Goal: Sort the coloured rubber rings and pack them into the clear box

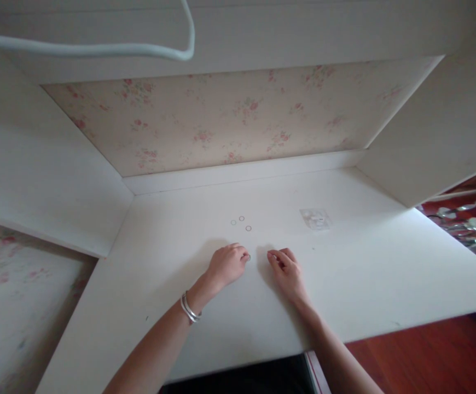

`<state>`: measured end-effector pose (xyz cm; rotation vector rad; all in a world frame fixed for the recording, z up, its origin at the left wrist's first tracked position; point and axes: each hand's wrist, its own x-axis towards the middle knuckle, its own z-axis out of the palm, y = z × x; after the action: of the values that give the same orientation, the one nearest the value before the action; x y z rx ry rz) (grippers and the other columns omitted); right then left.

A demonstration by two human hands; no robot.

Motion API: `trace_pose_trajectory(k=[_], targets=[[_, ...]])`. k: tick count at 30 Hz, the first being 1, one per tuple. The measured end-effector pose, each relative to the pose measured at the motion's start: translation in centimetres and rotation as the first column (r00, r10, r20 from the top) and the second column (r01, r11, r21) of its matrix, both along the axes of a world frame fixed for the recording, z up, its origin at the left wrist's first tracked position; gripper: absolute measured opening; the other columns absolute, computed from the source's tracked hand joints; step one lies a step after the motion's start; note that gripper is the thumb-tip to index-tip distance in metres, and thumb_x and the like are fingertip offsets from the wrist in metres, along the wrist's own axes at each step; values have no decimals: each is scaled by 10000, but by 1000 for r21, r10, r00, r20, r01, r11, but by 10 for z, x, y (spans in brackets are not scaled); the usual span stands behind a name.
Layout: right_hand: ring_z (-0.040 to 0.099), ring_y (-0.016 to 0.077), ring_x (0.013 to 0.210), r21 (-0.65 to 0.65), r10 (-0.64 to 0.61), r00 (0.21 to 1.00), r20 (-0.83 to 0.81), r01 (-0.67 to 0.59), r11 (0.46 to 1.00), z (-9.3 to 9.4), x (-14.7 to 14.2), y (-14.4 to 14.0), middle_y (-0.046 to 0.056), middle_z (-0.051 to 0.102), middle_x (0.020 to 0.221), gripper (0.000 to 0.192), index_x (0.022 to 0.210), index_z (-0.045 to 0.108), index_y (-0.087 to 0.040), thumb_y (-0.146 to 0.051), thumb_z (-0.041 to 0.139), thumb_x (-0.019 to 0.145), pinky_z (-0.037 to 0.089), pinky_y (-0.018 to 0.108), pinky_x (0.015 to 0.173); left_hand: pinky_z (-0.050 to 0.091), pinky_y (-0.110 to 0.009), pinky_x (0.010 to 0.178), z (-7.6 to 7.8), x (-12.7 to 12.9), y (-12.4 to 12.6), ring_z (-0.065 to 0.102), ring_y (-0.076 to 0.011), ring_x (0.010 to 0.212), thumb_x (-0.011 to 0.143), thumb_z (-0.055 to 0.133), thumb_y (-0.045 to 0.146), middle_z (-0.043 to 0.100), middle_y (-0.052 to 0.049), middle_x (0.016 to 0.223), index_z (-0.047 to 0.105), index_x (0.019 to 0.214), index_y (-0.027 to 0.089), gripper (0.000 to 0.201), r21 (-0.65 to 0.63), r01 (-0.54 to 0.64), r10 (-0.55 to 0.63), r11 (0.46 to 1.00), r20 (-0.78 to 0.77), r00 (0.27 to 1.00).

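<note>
Between the thumb and fingertips of my left hand (230, 262) is a small thin ring (249, 258), its edge poking out on the right side. My right hand (286, 269) rests a short way to the right, fingers curled into a pinch; whatever may be in that pinch is too small to make out. Just beyond my left hand lie a pale ring (233, 222), a darker ring (242, 218) and another dark ring (248, 228), flat and apart from each other. A clear plastic packet (317, 219) lies farther right, its contents unclear.
The white desk top (172, 230) ends at a floral-papered back panel (221, 120), with white side panels left and right. A white bent tube (98, 50) hangs across the upper left. Shiny metal objects (471, 227) stand beyond the right edge, above red flooring (422, 350).
</note>
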<state>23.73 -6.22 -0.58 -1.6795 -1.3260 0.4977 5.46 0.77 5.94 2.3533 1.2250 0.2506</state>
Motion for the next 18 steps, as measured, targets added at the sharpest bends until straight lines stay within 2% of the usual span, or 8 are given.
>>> trace_pose_trajectory(k=[3,7,10,12,15,18], targets=[[534,116,636,-4,10,1000,-2,-10,1000,0,0,-1,32,577,841,342,903,689,-201,-456,461,891,441,242,593,448,-279,796,1,-16,-6,620,-182,869,887,484,307,685,-50,930,669,884,208,210,-37,-77,82,996,177,981],[525,121,621,-21,45,998,34,-44,999,3,-1,2,35,583,826,338,893,688,-203,-455,462,891,436,254,592,447,-243,704,-5,-50,-23,609,-161,769,888,470,380,674,-43,856,655,893,190,266,-209,-228,294,951,384,875],[535,128,635,-25,125,987,101,-123,992,10,-8,13,38,587,811,345,870,688,-210,-443,435,903,434,257,599,344,-221,513,-15,-76,-41,493,-127,541,865,485,463,535,21,591,639,901,177,326,-329,-348,458,878,366,810],[558,136,674,-38,184,969,164,-180,983,17,-16,26,45,596,834,343,897,688,-217,-426,417,913,441,261,628,293,-219,486,-23,-90,-52,433,-116,500,847,496,493,439,48,535,631,901,170,355,-386,-401,539,830,374,755],[589,147,749,-87,239,928,286,-223,971,29,-31,52,55,603,933,313,1014,671,-231,-388,419,915,452,269,684,313,-222,507,-31,-101,-64,445,-122,531,813,519,519,451,38,562,635,884,161,383,-456,-429,607,780,386,694],[599,165,808,-181,280,846,453,-221,958,37,-46,81,69,577,1046,332,1171,609,-257,-350,419,915,450,280,705,340,-228,531,-34,-108,-68,473,-134,565,787,542,517,495,20,591,645,869,158,383,-493,-412,616,766,382,689]])
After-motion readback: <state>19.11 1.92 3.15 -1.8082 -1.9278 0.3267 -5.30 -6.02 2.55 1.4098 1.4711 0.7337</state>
